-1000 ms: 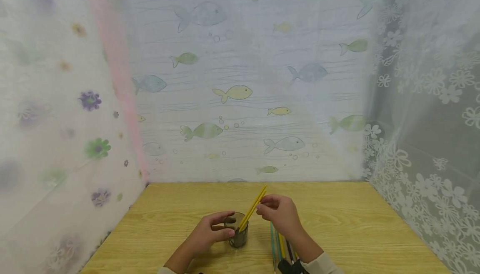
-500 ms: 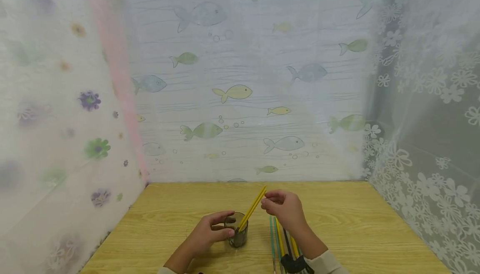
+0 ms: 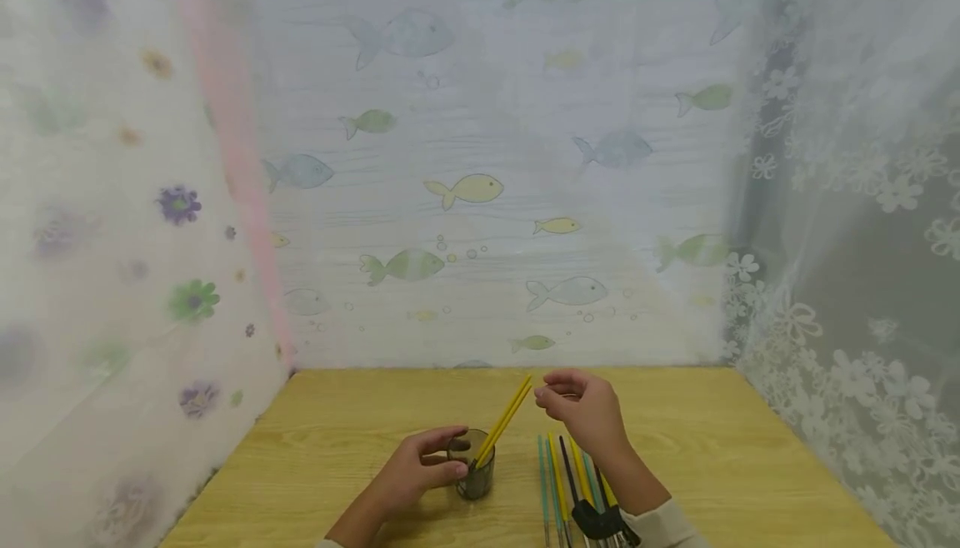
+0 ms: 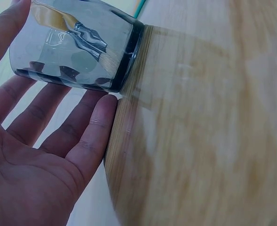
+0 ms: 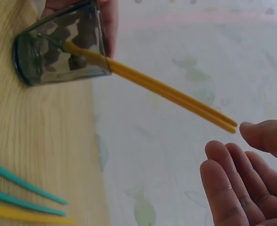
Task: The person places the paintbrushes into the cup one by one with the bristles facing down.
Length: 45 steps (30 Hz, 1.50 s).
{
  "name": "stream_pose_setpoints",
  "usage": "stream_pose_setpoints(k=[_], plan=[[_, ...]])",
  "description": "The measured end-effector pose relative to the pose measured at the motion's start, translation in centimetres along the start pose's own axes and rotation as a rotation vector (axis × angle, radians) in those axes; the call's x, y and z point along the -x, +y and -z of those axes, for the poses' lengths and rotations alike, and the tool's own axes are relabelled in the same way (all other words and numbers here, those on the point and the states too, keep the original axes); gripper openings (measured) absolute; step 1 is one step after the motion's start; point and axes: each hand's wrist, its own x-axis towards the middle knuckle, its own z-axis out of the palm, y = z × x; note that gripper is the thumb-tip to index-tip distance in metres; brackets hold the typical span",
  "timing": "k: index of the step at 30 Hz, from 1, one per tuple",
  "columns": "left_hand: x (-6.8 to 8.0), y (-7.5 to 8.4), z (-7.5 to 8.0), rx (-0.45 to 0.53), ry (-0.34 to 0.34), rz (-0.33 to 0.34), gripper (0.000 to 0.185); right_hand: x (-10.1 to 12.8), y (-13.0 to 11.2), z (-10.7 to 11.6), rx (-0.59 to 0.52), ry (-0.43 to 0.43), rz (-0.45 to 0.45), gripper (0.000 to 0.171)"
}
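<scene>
Left hand: the left hand [image 3: 416, 473] is curled round the smoked glass cup [image 3: 472, 465], near the front edge of the surface [image 3: 712, 448], apparently to steady it.
Cup contents: two yellow sticks [image 3: 504, 420] are stood in the cup and lean toward the far right.
Right hand: the right hand [image 3: 583, 411] is held above the surface just beside the stick tips; its fingers [image 5: 232, 183] are loosely bent and nothing is held.
Loose sticks: teal, yellow and black sticks [image 3: 564, 481] are laid side by side near the front edge, under the right forearm.
Left wrist view: fingers pressed against the cup wall are shown.
Right wrist view: the gap between stick tips and fingers is shown.
</scene>
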Motion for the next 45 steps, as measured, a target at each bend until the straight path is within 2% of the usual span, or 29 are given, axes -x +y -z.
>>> stream_pose_setpoints(k=[7,15,21,32,42,45], plan=[[0.0,-0.1,0.1,0.017,-0.002,0.006,0.058,0.0,0.3,2.0,0.096,0.015,-0.007,0.030],[-0.2,-0.1,-0.1,0.019,-0.001,0.008,0.060,0.0,1.6,5.6,0.230,0.007,-0.054,0.035],[-0.3,0.0,-0.2,0.027,0.005,0.006,0.060,0.0,1.7,7.7,0.245,-0.024,-0.133,0.038],[-0.1,0.3,-0.1,0.007,0.004,0.021,0.062,-0.3,2.1,9.9,0.311,-0.106,-0.209,0.041],[0.1,0.4,-0.1,-0.016,-0.002,0.013,0.062,-0.6,2.5,11.9,0.351,-0.104,-0.233,0.040],[0.1,0.3,-0.1,-0.017,-0.004,0.014,0.062,-0.7,3.0,12.6,0.362,-0.113,-0.268,0.043]])
